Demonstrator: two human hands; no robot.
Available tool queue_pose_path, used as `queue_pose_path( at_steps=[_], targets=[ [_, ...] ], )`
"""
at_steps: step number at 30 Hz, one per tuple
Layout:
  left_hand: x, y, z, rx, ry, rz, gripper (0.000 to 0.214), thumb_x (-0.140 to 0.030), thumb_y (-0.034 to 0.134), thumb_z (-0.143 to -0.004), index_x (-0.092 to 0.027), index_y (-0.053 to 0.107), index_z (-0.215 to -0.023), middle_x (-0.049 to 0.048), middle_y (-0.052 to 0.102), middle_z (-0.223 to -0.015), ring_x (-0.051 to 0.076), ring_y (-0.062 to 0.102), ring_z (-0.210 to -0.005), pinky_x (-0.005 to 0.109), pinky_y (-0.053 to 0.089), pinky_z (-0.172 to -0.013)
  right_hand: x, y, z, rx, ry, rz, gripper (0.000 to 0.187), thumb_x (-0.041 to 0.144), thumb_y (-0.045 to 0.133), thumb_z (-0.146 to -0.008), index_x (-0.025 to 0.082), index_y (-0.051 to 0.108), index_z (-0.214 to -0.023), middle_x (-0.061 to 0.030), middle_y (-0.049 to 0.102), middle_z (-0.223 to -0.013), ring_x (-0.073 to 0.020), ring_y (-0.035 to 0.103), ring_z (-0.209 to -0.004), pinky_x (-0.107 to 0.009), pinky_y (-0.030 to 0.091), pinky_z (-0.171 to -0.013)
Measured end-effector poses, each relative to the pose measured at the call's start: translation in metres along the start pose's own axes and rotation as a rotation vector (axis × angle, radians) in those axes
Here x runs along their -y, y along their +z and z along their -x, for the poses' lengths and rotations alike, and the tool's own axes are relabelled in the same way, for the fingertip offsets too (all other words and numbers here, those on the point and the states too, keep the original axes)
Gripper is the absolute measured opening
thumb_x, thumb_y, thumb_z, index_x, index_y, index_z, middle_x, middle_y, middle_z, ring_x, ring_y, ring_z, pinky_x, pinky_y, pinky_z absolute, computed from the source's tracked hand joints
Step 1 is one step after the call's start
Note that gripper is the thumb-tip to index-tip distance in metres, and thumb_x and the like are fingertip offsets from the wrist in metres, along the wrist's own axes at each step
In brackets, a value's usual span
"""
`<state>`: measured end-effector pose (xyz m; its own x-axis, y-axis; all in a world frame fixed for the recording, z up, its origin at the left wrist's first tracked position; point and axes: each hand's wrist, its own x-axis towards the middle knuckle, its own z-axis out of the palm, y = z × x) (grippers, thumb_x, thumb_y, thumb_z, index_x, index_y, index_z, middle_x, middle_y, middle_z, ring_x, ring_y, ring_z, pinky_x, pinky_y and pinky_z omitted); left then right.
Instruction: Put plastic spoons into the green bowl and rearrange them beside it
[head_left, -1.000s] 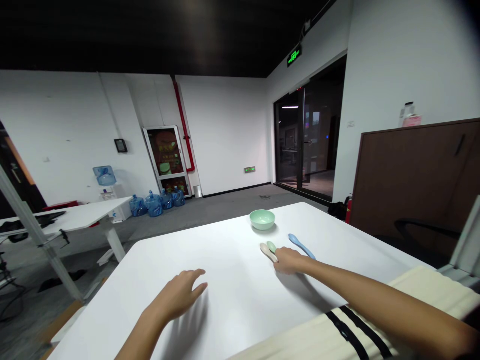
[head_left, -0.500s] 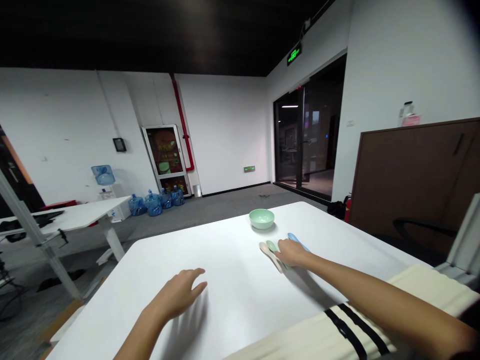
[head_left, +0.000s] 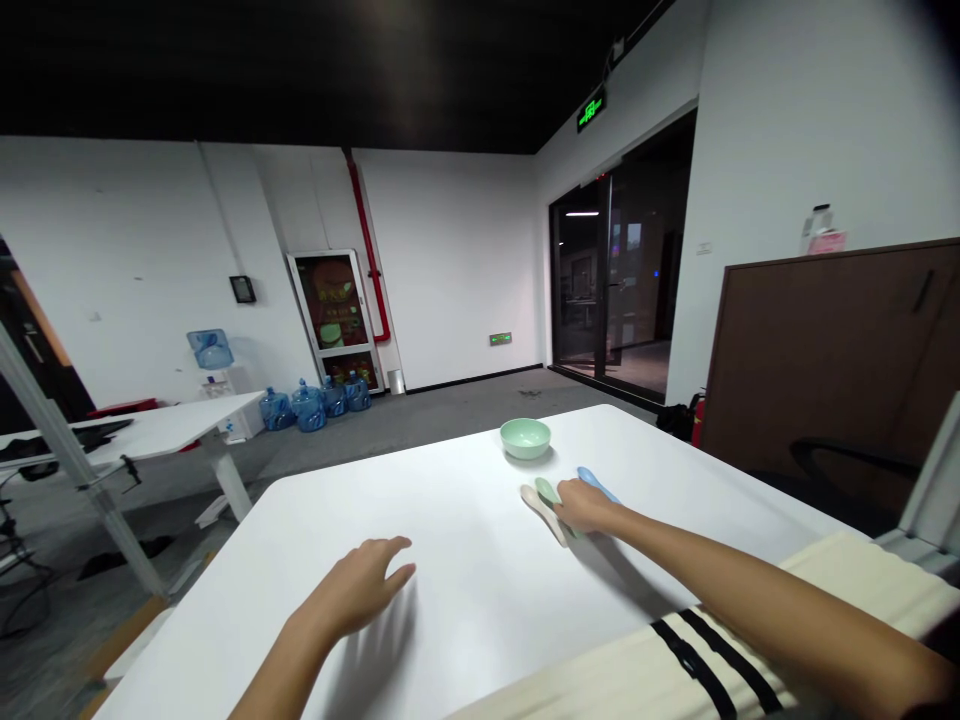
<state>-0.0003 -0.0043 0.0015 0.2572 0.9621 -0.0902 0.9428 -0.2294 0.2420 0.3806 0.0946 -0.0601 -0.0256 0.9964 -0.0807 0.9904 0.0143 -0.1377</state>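
Fingers of your right hand curl down over a pale green spoon and a blue spoon, but you can't tell from this view whether they're gripping or only resting there. A beige spoon lies alongside the pale green one, touching it, with its handle angled toward your hand. Your right arm stretches forward across the white worktop, wrist low.

Your left hand sits palm down and open, well apart from the spoons, and its fingers are loosely spread and slightly arched.

A mint-green ceramic bowl stands upright on the worktop, with all three spoons just in front of it on your side and outside it. Its inside shows only smooth glaze.

Past the bowl, blue water-cooler jugs stand on the carpet, far to its left. A brown cabinet stands to its right.
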Motion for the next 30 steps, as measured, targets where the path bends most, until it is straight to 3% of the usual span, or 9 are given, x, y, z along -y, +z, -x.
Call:
queue_pose_path(
  at_steps=[6,11,23,30],
  targets=[
    [0.003,0.002,-0.001,-0.015,0.002,0.010,0.059,-0.061,0.040,-0.087,-0.027,0.056,-0.133,0.0102,0.061,-0.133,0.030,0.054,-0.123,0.043,0.042,-0.102,0.016,-0.020,0.003,-0.040,-0.050,-0.015,0.035,0.044,0.048,-0.089,0.015,0.067,-0.085,-0.0110,0.068,-0.087,-0.0205,0.063,-0.076,-0.027,0.036,-0.061],
    [0.005,0.004,-0.001,-0.015,0.000,0.005,0.058,-0.060,0.039,-0.088,-0.027,0.056,-0.134,0.0094,0.061,-0.133,0.030,0.054,-0.124,0.042,0.042,-0.101,0.037,-0.028,0.005,-0.002,-0.124,-0.054,0.034,0.041,0.050,-0.086,0.013,0.069,-0.083,-0.0109,0.069,-0.083,-0.0184,0.063,-0.071,-0.025,0.033,-0.056],
    [-0.001,-0.001,0.002,-0.008,-0.010,0.010,0.058,-0.059,0.040,-0.088,-0.027,0.056,-0.133,0.0097,0.061,-0.133,0.029,0.053,-0.125,0.041,0.042,-0.102,0.078,-0.019,0.001,0.084,-0.157,-0.100,0.028,0.031,0.052,-0.082,0.011,0.072,-0.079,-0.0109,0.070,-0.076,-0.0207,0.067,-0.075,-0.025,0.042,-0.060],
    [-0.004,-0.004,0.004,-0.013,-0.012,0.010,0.058,-0.059,0.040,-0.088,-0.027,0.056,-0.133,0.0100,0.061,-0.132,0.029,0.054,-0.123,0.042,0.042,-0.101,0.092,-0.006,0.000,0.091,-0.176,-0.079,0.025,0.032,0.055,-0.082,0.012,0.070,-0.085,-0.0146,0.071,-0.091,-0.0259,0.068,-0.086,-0.028,0.045,-0.063]
  ],
)
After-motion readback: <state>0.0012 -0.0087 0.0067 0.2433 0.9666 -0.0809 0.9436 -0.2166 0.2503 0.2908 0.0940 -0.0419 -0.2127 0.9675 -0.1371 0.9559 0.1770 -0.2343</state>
